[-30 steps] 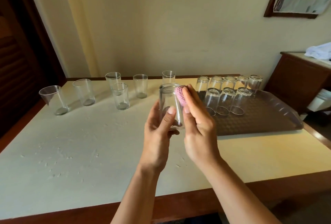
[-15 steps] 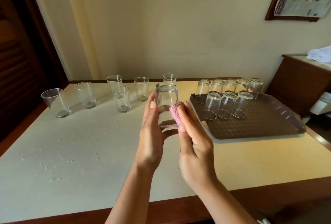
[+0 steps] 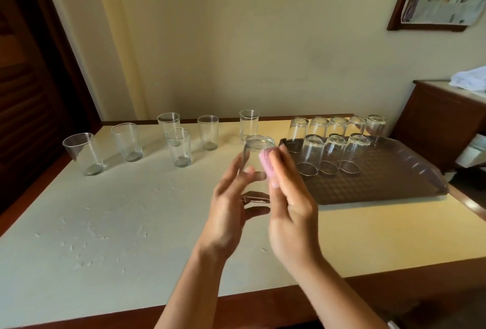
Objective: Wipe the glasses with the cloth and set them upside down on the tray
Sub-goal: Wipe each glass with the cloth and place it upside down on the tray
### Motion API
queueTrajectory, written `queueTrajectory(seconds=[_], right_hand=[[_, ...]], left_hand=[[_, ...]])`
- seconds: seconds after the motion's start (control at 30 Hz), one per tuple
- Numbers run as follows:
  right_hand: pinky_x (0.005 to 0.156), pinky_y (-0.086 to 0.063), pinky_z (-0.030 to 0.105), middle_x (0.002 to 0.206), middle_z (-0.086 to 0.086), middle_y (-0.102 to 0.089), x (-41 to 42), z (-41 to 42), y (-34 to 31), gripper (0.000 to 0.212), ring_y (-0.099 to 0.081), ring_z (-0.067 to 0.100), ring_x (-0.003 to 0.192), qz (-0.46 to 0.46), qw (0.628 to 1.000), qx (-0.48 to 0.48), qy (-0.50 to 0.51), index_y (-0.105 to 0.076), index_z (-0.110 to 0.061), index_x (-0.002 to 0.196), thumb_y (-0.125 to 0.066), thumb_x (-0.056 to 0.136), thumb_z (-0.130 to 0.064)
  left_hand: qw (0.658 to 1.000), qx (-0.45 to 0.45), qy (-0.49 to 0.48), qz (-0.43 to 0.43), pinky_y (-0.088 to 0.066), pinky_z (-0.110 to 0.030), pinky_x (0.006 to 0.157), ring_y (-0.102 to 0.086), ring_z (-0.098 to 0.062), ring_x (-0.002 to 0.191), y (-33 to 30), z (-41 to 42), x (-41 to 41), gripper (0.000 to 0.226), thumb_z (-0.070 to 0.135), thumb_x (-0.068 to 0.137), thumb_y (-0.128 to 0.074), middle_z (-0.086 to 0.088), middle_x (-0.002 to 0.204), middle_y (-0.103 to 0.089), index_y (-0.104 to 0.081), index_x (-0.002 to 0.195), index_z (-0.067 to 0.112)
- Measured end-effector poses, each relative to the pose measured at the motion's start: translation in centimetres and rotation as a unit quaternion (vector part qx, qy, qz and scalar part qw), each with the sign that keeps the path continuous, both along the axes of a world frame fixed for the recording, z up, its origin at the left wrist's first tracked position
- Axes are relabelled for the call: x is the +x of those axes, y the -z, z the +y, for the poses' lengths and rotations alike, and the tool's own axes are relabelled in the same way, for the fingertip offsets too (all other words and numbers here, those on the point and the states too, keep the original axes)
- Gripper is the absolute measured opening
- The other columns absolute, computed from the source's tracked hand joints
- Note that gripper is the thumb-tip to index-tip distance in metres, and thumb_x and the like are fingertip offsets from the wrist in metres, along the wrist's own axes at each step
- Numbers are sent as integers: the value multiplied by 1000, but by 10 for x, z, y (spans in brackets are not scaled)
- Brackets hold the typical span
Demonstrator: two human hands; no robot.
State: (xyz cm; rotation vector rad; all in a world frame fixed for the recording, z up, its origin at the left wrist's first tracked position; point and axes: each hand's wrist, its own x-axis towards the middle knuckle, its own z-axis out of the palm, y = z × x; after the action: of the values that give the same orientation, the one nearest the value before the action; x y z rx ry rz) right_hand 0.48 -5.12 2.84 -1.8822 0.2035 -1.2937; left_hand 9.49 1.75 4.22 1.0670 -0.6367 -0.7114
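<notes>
At centre frame the left hand point(image 3: 231, 205) grips the glass point(image 3: 256, 156) base-up, ready for the tray point(image 3: 389, 184) at right, while the right hand point(image 3: 289, 210) presses the pink cloth point(image 3: 267, 161) against its side to wipe

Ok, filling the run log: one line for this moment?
step: wiping | left hand: holds glass | right hand: presses pink cloth on glass | tray: eight glasses inverted
</notes>
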Motion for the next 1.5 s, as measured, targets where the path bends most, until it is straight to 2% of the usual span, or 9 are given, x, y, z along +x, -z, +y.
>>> queueTrajectory(seconds=[0.1,0.23,0.5,0.73,0.93,1.1,1.27,1.37,1.5], right_hand=[[122,-34,34,156,7,-47,7,-13,-20,42,-39,14,148,23,1000,11,15,-49,-4,148,-44,106,-6],[118,-39,31,157,13,-44,-5,16,4,45,-45,17,145,22,1000,-4,-5,-46,0,148,-45,103,3],[122,-35,38,159,9,-43,8,-5,-12,44,-39,17,149,-6,999,38,16,-45,-9,149,-44,105,-8],[116,-42,34,157,11,-45,-5,17,16,43,-47,14,143,-25,1000,11,15,-46,0,146,-45,103,3],[118,-39,32,157,17,-44,5,14,0,44,-44,11,145,-4,1000,-8,15,-46,0,146,-45,103,4],[115,-43,46,164,7,-34,0,19,12,48,-44,30,146,-23,999,-43,10,-43,-6,150,-44,104,5],[121,-33,31,162,6,-35,11,1,-21,44,-34,22,152,-12,997,-56,44,-41,-10,149,-42,106,-2],[120,-36,43,162,12,-37,2,19,0,48,-35,29,151,5,999,-50,4,-43,-8,149,-45,103,5],[117,-37,25,157,19,-40,0,19,-9,44,-40,5,146,-16,999,-30,-13,-46,2,144,-45,101,8]], left_hand=[[999,-19,-35,13,-48,-38,80,-57,-30,87,5,-3,-13,76,54,84,-74,-6,119,-68,-51,153,31],[992,-48,-20,117,-55,-39,79,-68,-27,86,-7,0,-2,48,46,105,-49,-10,115,-71,-58,146,23],[995,-23,-91,-25,-47,-45,88,-57,-27,93,2,-3,-11,76,50,82,-77,-5,136,-67,-51,151,31],[1000,2,23,-18,-52,-51,99,-72,-35,100,5,1,6,41,42,92,-58,-5,138,-68,-58,132,54],[996,-55,-51,40,-52,-40,88,-66,-31,99,5,-3,-3,69,43,93,-72,-16,128,-71,-48,153,20],[999,-12,43,6,-57,-39,86,-68,-26,94,0,8,6,53,46,97,-59,-13,119,-74,-51,148,37],[997,-68,10,21,-55,-26,69,-64,-15,78,5,3,-6,61,50,96,-62,-15,115,-66,-50,153,32],[992,-95,-14,85,-58,-31,76,-71,-18,92,1,4,-1,44,39,109,-38,-2,118,-75,-58,146,27],[994,-87,-1,69,-55,-46,91,-64,-35,104,3,7,0,44,37,106,-52,-21,141,-59,-63,140,11]])
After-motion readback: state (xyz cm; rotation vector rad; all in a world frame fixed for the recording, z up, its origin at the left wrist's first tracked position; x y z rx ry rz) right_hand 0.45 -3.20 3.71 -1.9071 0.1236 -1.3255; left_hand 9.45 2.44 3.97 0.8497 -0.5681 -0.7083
